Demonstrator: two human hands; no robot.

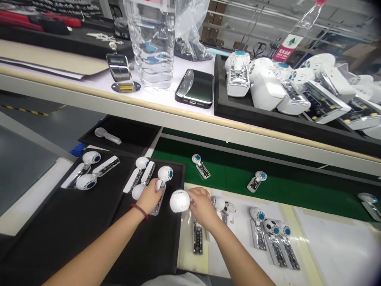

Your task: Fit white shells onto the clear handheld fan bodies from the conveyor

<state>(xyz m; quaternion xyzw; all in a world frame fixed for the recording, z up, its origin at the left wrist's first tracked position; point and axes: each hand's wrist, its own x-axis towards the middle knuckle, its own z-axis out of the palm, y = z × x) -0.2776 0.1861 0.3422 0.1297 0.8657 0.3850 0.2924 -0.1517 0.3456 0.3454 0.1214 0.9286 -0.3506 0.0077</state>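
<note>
My left hand (151, 197) is closed round the neck of a white ball-headed device (165, 173) with a blue disc and a rectangular body, over the black tray (137, 246). Similar devices (142, 163) lie close beside those fingers. My right hand (203, 206) grips another white ball-headed device by its neck; its round head (179, 201) points left, over the tray's right edge. Below this hand is a rectangular body with an exposed circuit board (197, 238); whether it belongs to the held device is hidden.
More ball-headed devices (275, 234) lie on the white worktop to the right. Others rest on the green belt (232, 167) behind. Above runs a shelf (190, 119) with a water bottle (154, 47), a phone (195, 88) and a black tray of white devices (268, 85).
</note>
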